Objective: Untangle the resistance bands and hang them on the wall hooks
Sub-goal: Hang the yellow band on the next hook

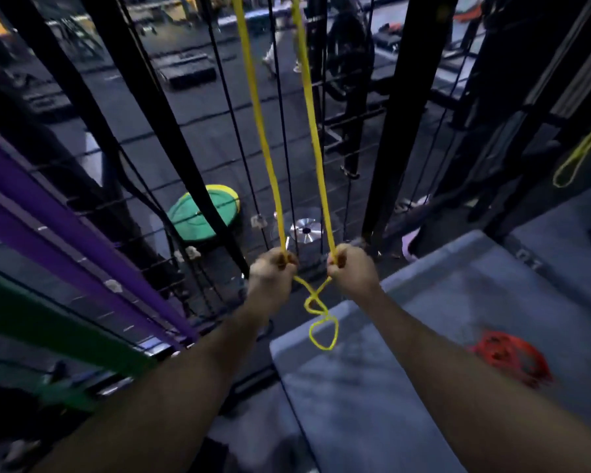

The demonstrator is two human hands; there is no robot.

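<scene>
A yellow resistance band (258, 117) hangs down from above the frame in two strands in front of a black wire grid wall (202, 138). My left hand (273, 268) grips the left strand and my right hand (350, 266) grips the right strand, both at the same height. Below my fists the band crosses itself and dangles in a twisted double loop (321, 322). The hook it hangs from is out of view. Purple bands (65, 230) and a green band (58, 332) stretch along the left. Black bands (151, 97) hang on the grid.
A grey padded box (423, 336) stands below my right arm with a bundle of red bands (510, 356) on it. Another yellow band (577, 155) hangs at the right. Behind the grid lie a green weight plate (198, 213), a silver plate (306, 230) and gym equipment.
</scene>
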